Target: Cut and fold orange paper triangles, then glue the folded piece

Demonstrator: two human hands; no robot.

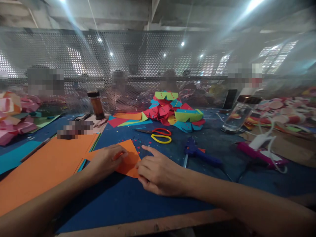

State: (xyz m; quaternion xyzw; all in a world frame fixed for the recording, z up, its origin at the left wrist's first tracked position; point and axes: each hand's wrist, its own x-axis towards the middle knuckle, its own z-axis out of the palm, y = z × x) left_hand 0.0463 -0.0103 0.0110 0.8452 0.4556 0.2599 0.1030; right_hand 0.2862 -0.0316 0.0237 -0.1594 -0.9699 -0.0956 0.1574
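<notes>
Nearest, along the near edge of the blue tabletop [118,205], runs a brown strip [148,224]. A stack of flat orange paper sheets [46,168] takes up the left side, reaching close to the left hand [106,162]. Beyond the hands lie small coloured paper bits [138,152] and scissors with one red and one yellow handle loop [152,135]; a blue plastic glue gun [203,158] lies to their right.

The smooth, angular orange paper piece [132,154] lies between the hands, left of the tabletop's middle. The left hand, half curled, rests over its left part; the right hand [160,174], forefinger extended, others bent, meets its right edge. Whether either grips cannot be told.

Towards the far edge: creased, dotted multicoloured paper pieces [161,110], a clear cylindrical bottle [237,115], then a grey perforated screen [140,49].
</notes>
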